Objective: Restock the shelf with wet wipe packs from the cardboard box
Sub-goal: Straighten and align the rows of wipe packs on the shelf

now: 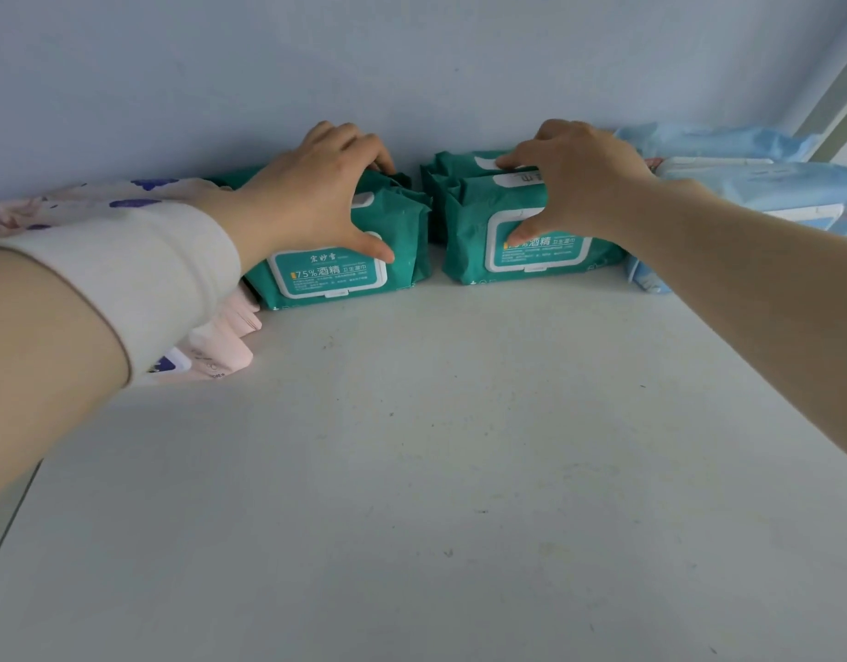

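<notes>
Left hand (311, 198) gripping the left teal stack (402, 226), right hand (579, 183) gripping the right teal stack (469, 222) (stacks apart).

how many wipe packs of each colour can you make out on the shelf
teal-green plastic wet wipe packs: at least 5
light blue plastic packs: at least 2
pale pink plastic packs: at least 2
total: at least 9, some hidden

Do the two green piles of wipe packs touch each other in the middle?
Apart. The head view shows a strip of white shelf between the left green pile and the right green pile.
</notes>
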A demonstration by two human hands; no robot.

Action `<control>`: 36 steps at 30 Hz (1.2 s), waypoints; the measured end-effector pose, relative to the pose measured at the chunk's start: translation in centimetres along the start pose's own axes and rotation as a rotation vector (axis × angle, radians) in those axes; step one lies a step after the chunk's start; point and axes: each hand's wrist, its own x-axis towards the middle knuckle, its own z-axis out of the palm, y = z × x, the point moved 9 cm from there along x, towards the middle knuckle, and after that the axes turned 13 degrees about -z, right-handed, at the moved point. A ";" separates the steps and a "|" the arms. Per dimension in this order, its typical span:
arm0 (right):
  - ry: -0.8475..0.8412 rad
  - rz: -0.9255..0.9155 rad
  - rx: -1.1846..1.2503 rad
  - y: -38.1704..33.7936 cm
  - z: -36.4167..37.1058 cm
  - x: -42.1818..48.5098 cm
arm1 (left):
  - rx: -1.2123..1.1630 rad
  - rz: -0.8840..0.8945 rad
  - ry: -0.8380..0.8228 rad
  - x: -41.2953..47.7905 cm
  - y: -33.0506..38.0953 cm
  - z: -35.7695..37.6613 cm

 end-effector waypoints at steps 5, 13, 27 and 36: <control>0.099 -0.005 0.044 -0.7 0.0 -0.1 | -0.019 0.023 -0.021 0.6 0.4 0.1; 0.172 -0.073 0.195 -1.9 0.6 -1.4 | 0.001 -0.027 -0.037 0.3 0.9 -0.3; 0.565 0.748 0.687 3.2 7.3 -9.3 | 0.087 0.066 -0.104 3.4 8.3 1.8; 0.429 0.627 0.582 3.1 6.9 -7.5 | 0.125 0.033 -0.172 4.0 8.5 1.7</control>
